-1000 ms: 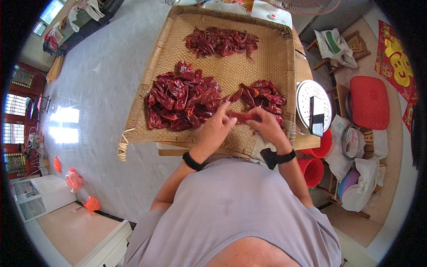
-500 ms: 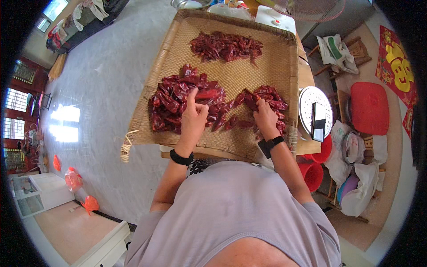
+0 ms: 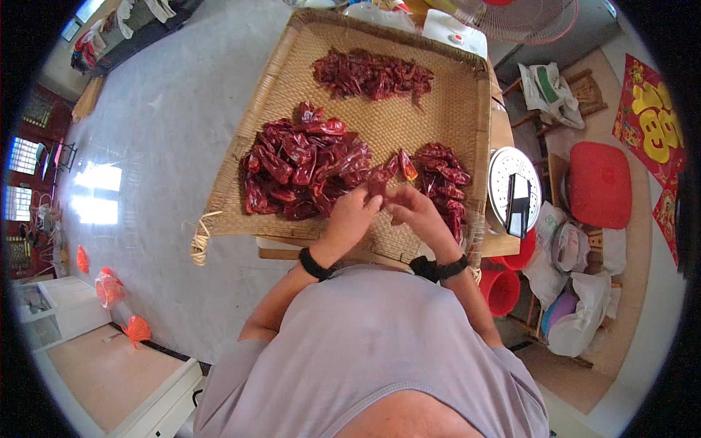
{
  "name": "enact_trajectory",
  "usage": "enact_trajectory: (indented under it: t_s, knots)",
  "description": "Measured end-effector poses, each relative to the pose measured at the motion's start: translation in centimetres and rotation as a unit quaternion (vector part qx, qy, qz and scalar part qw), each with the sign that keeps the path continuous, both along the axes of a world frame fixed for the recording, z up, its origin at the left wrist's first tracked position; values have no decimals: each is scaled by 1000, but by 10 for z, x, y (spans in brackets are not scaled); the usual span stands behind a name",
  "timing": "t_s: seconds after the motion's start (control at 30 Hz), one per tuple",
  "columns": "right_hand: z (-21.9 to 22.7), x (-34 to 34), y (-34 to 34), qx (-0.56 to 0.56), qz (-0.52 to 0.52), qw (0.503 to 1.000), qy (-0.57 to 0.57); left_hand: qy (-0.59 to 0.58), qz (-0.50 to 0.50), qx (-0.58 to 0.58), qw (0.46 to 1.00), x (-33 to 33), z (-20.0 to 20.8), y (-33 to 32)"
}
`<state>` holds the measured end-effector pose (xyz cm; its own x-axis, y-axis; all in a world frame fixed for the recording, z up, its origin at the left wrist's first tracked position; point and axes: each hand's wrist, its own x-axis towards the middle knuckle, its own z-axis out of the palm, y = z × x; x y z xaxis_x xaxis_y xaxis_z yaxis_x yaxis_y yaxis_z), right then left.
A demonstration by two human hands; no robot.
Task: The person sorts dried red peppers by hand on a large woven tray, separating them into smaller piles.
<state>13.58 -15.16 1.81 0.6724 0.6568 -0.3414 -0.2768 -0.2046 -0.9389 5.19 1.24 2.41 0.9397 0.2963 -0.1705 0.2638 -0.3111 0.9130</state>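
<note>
Glossy peppers point(image 3: 307, 164), rough woven tray point(image 3: 453, 95), floor point(image 3: 182, 146) — smooth

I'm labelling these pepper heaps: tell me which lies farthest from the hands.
The far heap, toward the top of the woven tray; the left heap lies by the left hand, the right heap by the right hand.

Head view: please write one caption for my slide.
Left hand pinches a red pepper, right hand close beside it, over a woven tray with three pepper piles.

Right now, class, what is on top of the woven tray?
The tray holds dried red peppers: left pile, right pile, far pile. Whatever lies under them is covered.
</note>
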Motion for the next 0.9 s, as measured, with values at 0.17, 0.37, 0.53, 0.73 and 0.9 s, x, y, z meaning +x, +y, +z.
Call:
enact_trajectory:
  t_s: [0.17,0.37,0.53,0.73,0.9]
  knots:
    - [-19,22,-1,-281,-23,822,-494,-20,56,222,973,4,28,38]
    - [-43,47,16,-421,-16,784,-456,-48,113,326,937,7,24,67]
    - [-52,55,9,-412,-34,768,-488,-79,80,268,957,-3,20,59]
    - [-46,66,14,-363,-89,788,-490,-91,21,186,978,-9,2,35]
    - [-28,60,45,-120,-33,920,-371,-74,-45,176,981,-11,1,27]
